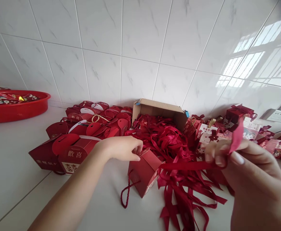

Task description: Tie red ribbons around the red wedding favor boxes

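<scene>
In the head view a small red gift box [144, 173] sits tilted on the white surface, with a dark red cord handle [124, 195] hanging from its side. My left hand [122, 148] is closed with its fingertips at the box's upper left edge. My right hand [248, 170] pinches a red ribbon [188, 165] between thumb and fingers. One end of the ribbon sticks up above the fingers, and the rest stretches left to the box. Beneath and behind it spreads a heap of loose red ribbons [171, 141], spilling from an open cardboard box [159, 105].
Several red gift boxes [76, 154] are piled on the left, against the white tiled wall [140, 38]. A red plastic basin [17, 110] of small wrapped items stands far left. More decorated boxes [238, 114] with bows lie at right, near a power strip [275, 115].
</scene>
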The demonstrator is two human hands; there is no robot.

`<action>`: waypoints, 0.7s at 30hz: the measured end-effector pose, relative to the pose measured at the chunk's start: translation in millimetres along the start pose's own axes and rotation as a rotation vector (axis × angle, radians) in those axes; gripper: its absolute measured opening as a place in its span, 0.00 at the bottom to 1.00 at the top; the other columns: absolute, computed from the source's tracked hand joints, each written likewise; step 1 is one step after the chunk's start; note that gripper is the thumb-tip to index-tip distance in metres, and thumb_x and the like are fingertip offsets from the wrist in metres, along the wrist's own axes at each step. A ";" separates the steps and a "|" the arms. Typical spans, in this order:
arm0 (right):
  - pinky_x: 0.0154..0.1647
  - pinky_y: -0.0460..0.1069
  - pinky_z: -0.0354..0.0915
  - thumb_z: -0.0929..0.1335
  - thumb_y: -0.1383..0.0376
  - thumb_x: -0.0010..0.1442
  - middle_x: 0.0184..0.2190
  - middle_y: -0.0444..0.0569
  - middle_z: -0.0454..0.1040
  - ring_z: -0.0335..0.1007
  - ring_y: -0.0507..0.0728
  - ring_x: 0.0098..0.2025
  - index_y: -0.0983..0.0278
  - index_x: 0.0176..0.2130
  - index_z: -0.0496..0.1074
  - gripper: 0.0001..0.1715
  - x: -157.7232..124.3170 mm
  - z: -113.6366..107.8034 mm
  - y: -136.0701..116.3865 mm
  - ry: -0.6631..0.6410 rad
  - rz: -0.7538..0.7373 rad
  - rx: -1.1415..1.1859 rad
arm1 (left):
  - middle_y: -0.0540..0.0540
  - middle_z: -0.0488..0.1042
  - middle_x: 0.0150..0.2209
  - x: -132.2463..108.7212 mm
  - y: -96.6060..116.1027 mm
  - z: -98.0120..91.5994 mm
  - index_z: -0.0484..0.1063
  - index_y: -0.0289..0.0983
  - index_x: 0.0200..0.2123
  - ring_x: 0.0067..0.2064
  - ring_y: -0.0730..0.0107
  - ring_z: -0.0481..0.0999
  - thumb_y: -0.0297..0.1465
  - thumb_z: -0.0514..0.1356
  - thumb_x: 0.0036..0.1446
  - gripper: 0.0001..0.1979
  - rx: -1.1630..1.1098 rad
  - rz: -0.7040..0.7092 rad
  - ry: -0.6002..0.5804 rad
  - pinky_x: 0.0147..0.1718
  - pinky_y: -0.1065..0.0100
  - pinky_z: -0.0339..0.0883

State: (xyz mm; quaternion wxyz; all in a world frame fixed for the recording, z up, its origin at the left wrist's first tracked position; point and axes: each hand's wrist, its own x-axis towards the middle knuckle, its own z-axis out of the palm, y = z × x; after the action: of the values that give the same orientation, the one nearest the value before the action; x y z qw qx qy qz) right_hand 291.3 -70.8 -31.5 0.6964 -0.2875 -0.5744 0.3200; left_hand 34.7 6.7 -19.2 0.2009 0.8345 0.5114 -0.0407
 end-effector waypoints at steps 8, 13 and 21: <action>0.19 0.50 0.53 0.71 0.58 0.57 0.18 0.44 0.63 0.49 0.49 0.16 0.57 0.33 0.77 0.06 21.3 -40.8 6.8 -0.212 -0.289 0.001 | 0.46 0.76 0.43 5.0 2.0 1.9 0.69 0.42 0.39 0.36 0.63 0.75 0.39 0.56 0.54 0.11 0.014 0.001 -0.009 0.27 0.69 0.62; 0.24 0.48 0.56 0.70 0.58 0.59 0.20 0.44 0.63 0.59 0.51 0.23 0.58 0.29 0.74 0.08 17.8 -16.2 14.8 -0.238 0.036 -0.002 | 0.45 0.76 0.42 4.6 1.1 0.1 0.64 0.43 0.49 0.32 0.64 0.74 0.39 0.51 0.57 0.17 0.029 -0.056 -0.012 0.25 0.69 0.60; 0.60 0.53 0.52 0.68 0.54 0.59 0.52 0.53 0.68 0.61 0.61 0.58 0.64 0.26 0.73 0.17 22.8 28.9 73.3 -0.544 0.391 -0.356 | 0.48 0.73 0.31 5.0 3.3 -0.5 0.58 0.42 0.57 0.23 0.68 0.63 0.35 0.51 0.55 0.25 0.012 -0.062 -0.053 0.21 0.71 0.54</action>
State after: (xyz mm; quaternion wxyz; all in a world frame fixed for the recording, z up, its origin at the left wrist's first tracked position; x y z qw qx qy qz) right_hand 257.4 -6.0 -68.7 0.3832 -0.4127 -0.7193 0.4067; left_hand 39.9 9.8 -19.1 0.2080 0.8181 0.5313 -0.0718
